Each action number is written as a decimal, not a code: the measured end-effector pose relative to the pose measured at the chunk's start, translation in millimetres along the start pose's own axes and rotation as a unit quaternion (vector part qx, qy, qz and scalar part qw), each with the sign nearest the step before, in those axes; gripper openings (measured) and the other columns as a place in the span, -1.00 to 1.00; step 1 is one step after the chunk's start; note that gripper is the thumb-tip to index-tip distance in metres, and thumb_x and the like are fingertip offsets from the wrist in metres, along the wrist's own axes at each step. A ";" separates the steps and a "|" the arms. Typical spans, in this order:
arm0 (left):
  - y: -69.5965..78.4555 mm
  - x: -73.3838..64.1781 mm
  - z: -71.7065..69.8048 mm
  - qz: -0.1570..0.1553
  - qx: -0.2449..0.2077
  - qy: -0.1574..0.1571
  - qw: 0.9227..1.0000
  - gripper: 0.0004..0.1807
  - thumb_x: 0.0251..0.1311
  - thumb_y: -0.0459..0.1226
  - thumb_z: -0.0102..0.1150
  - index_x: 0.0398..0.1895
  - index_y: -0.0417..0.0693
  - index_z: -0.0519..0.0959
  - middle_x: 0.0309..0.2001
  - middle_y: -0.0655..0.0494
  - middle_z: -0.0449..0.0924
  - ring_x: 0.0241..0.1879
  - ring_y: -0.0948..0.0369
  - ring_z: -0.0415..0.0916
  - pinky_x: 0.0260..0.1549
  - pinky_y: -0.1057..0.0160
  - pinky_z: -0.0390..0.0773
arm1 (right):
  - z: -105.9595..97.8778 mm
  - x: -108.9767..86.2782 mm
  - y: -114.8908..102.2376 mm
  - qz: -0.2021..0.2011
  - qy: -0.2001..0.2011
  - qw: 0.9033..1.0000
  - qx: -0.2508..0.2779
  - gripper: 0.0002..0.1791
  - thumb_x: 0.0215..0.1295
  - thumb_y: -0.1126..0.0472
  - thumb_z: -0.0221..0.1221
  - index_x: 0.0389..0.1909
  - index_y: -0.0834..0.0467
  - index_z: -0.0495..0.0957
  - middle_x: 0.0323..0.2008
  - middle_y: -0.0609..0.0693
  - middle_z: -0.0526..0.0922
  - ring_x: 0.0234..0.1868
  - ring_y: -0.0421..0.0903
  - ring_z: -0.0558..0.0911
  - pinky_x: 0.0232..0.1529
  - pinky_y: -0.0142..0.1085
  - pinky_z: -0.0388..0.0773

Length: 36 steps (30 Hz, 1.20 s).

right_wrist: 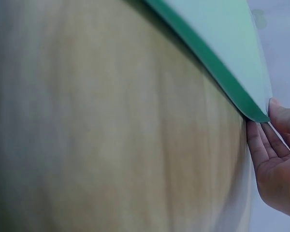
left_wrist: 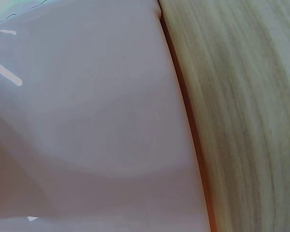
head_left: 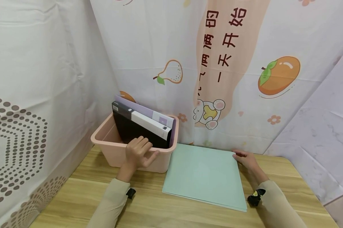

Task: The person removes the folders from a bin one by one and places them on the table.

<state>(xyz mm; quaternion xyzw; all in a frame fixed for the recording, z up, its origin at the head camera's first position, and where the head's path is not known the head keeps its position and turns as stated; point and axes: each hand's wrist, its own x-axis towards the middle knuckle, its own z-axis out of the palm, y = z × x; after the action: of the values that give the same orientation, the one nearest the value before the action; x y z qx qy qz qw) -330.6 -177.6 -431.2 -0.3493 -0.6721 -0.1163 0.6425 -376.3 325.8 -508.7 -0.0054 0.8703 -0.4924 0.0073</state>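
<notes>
A pink plastic bin [head_left: 114, 155] stands at the left of the table, and its wall [left_wrist: 101, 106] fills most of the left wrist view. My left hand [head_left: 138, 153] grips the bin's front rim, fingers hooked over it and thumb outside. Inside the bin, a black binder [head_left: 128, 129] with a white spine label leans in front of a purple folder [head_left: 148, 110]. To the right, a mint-green folder [head_left: 204, 175] lies flat. My right hand [head_left: 246, 160] pinches its far right corner, thumb above and fingers beneath, as the right wrist view shows.
The wood-grain table [head_left: 148, 205] has printed cloth behind it, with a dotted curtain [head_left: 17, 142] on the left and a marbled sheet [head_left: 325, 142] on the right. The bin stands close to the back cloth. The green folder's left edge lies beside the bin.
</notes>
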 end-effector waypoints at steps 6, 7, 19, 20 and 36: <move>0.1 -1.2 0.0 -0.003 -0.001 -0.004 1.000 -0.50 0.25 0.07 0.07 -0.71 -0.06 0.45 -0.69 0.11 0.37 -0.67 0.19 0.28 -0.70 0.28 0.23 | 0.4 -2.3 -1.9 0.013 -0.011 1.000 0.013 -0.39 0.47 0.08 0.19 0.37 0.36 0.40 0.22 0.26 0.55 -0.19 -0.60 0.50 -0.13 -0.56 0.55; 0.1 -1.4 -0.2 -0.004 -0.001 -0.004 1.000 -0.50 0.25 0.07 0.07 -0.71 -0.06 0.46 -0.69 0.11 0.37 -0.67 0.19 0.28 -0.70 0.28 0.23 | 0.3 -2.5 -2.2 0.015 -0.010 1.000 0.013 -0.39 0.46 0.07 0.20 0.37 0.36 0.40 0.22 0.24 0.56 -0.19 -0.60 0.50 -0.13 -0.55 0.55; 0.5 -1.8 -0.5 -0.006 -0.003 -0.004 1.000 -0.48 0.25 0.08 0.07 -0.73 -0.06 0.46 -0.70 0.11 0.37 -0.68 0.20 0.27 -0.71 0.28 0.23 | 0.7 -4.4 -4.2 0.016 0.003 1.000 0.014 -0.39 0.45 0.06 0.22 0.36 0.34 0.42 0.11 0.03 0.63 -0.20 -0.57 0.51 -0.15 -0.53 0.57; 0.4 -1.8 -0.3 -0.007 -0.003 -0.004 1.000 -0.49 0.25 0.08 0.07 -0.73 -0.06 0.46 -0.70 0.12 0.36 -0.68 0.20 0.26 -0.71 0.28 0.22 | 0.9 -4.8 -4.2 0.017 0.003 1.000 0.015 -0.39 0.45 0.06 0.22 0.37 0.34 0.42 0.11 0.01 0.63 -0.20 -0.57 0.51 -0.15 -0.53 0.57; 1.1 -2.0 0.4 -0.009 -0.002 0.000 1.000 -0.49 0.26 0.07 0.06 -0.73 -0.06 0.46 -0.70 0.12 0.37 -0.69 0.20 0.27 -0.71 0.28 0.23 | -7.1 -10.6 -12.9 -0.019 -0.041 0.999 0.010 -0.44 0.50 0.16 0.16 0.34 0.44 0.40 0.25 0.38 0.53 -0.11 -0.55 0.56 0.00 -0.43 0.63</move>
<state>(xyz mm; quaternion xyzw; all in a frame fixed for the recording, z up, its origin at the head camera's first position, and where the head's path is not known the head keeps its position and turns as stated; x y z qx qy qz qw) -330.4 -177.2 -433.5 -0.3446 -0.6750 -0.1234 0.6407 -365.7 325.4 -493.9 -0.0425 0.8640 -0.5006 0.0336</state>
